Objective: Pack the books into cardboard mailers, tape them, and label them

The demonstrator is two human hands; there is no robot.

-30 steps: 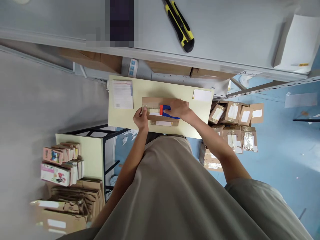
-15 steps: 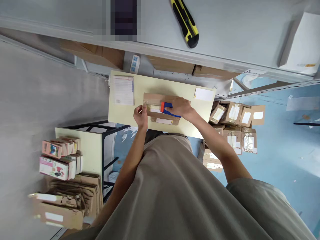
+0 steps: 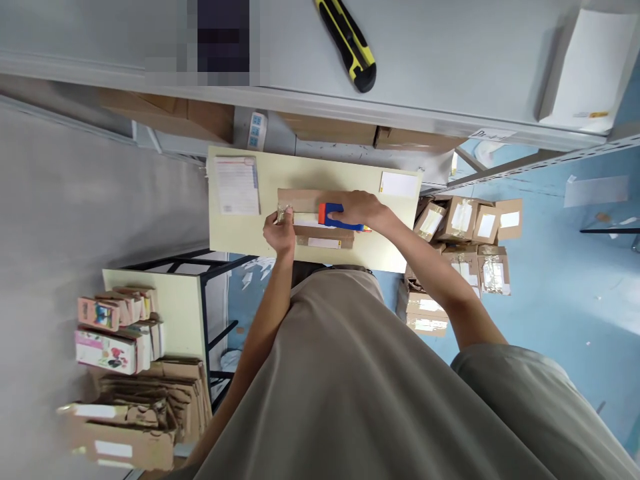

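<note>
On the cream table (image 3: 240,233) in front of me lies a cardboard box (image 3: 310,197) with open flaps and something white showing along its middle. My right hand (image 3: 363,208) is wrapped round a blue tape dispenser (image 3: 333,212) with an orange end, held over the middle and right of the box. At the box's left end, my left hand (image 3: 281,235) grips the edge, its thumb beside a shiny strip of clear tape (image 3: 283,208). A white label (image 3: 324,243) is on the near side of the box.
Printed sheets (image 3: 237,185) and a white slip (image 3: 399,184) lie on the table. A grey shelf above carries a yellow-black utility knife (image 3: 349,47) and a white stack (image 3: 587,70). Taped boxes (image 3: 463,217) stand right; a lower left stand holds flattened cardboard (image 3: 185,393) and small packages (image 3: 107,350).
The whole view has shifted slightly. My left hand has closed onto the box's left end, thumb at the tape. The dispenser stays over the box in my right hand.
</note>
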